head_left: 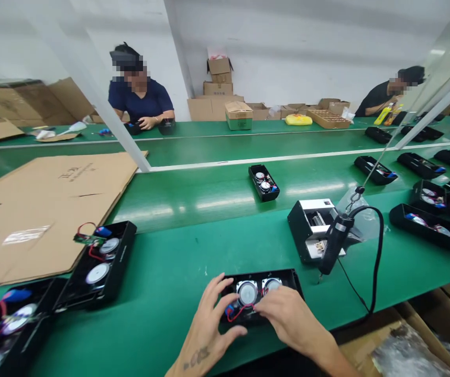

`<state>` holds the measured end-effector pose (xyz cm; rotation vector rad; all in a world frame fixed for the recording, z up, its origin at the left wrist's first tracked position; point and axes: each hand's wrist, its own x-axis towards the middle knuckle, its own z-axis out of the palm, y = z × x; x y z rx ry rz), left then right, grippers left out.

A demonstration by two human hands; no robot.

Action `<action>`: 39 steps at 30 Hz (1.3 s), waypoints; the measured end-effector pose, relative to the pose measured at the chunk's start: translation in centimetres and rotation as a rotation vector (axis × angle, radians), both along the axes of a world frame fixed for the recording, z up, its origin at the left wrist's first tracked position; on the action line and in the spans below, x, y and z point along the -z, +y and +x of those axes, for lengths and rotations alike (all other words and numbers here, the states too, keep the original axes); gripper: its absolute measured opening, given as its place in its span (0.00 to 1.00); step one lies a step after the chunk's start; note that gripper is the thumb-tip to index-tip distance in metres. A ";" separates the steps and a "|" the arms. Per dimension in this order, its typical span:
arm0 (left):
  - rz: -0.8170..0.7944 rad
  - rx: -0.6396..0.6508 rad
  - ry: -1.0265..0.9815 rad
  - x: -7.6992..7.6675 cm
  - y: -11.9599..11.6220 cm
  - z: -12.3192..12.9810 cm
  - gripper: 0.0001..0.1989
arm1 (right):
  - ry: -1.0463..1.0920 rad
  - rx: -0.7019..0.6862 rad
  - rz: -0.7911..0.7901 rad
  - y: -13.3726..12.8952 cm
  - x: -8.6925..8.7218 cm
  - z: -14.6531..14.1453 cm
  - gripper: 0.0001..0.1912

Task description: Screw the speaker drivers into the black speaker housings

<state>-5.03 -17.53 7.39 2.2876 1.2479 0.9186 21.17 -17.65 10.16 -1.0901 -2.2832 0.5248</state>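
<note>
An open black speaker case [297, 283] lies in front of me on the green bench, with two round silver speakers [247, 293] and a red wire [237, 314] inside. My left hand [212, 324] is at its left end, fingers spread and thumb apart, close around the corner beside a blue part [229, 310]. Over the right half reaches my right hand [287, 314], its fingertips pinched together inside the case where the red wire runs up to them. Whatever is between those fingertips is hidden. Part of the right speaker is covered by this hand.
A black electric screwdriver [337, 241] hangs by a black-and-white machine [307, 230]. More speaker cases [107, 262] stand at left, one [264, 183] on the belt, several at right. A flat cardboard sheet [52, 209] covers the left. Two people work across the line; cartons [390, 335] sit below right.
</note>
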 end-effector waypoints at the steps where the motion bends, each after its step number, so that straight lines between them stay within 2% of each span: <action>1: 0.003 0.019 0.074 0.4 -0.2 -0.1 0.27 | -0.091 -0.026 0.047 -0.1 -0.3 -0.2 0.13; 4: 0.002 0.055 0.223 1.2 -0.5 0.2 0.31 | -0.294 -0.015 0.157 -0.4 -1.2 -1.3 0.11; 6: 0.003 0.069 0.236 1.3 -0.4 0.5 0.29 | -0.363 -0.005 0.186 -0.3 -1.8 -1.7 0.11; 11: -0.017 0.140 0.142 0.2 0.7 0.1 0.13 | -0.417 -0.006 0.090 0.0 -2.2 -0.4 0.14; 14: 0.012 0.120 0.066 -0.2 1.5 0.6 0.08 | -0.444 -0.012 0.119 0.0 -1.7 -0.3 0.14; 16: 0.063 0.063 0.022 0.0 1.9 1.5 0.09 | -0.465 0.000 0.162 0.0 -1.4 -0.8 0.12; 19: 0.151 -0.016 0.014 0.1 1.9 2.8 0.16 | -0.514 0.009 0.195 -0.1 -1.2 -1.7 0.11; 21: 0.179 -0.004 0.061 -0.3 1.6 3.0 0.21 | -0.555 -0.020 0.189 -0.1 -1.2 -2.0 0.10; 26: 0.081 0.188 0.331 -1.5 0.6 1.9 0.19 | -0.617 -0.149 -0.018 0.6 -2.0 -1.7 0.13; 29: 0.132 0.232 0.440 -0.6 0.6 1.4 0.24 | -0.626 -0.197 -0.155 0.9 -2.8 -1.4 0.15; 32: 0.218 0.240 0.453 1.0 0.9 1.5 0.18 | -0.613 -0.172 -0.232 0.3 -3.1 -1.5 0.16; 35: 0.266 0.258 0.447 1.7 1.1 1.8 0.13 | -0.518 -0.109 -0.267 -1.0 -2.3 -1.6 0.16; 39: 0.316 0.274 0.451 1.3 1.3 2.1 0.06 | -0.379 0.022 -0.278 -2.2 -0.2 -1.6 0.21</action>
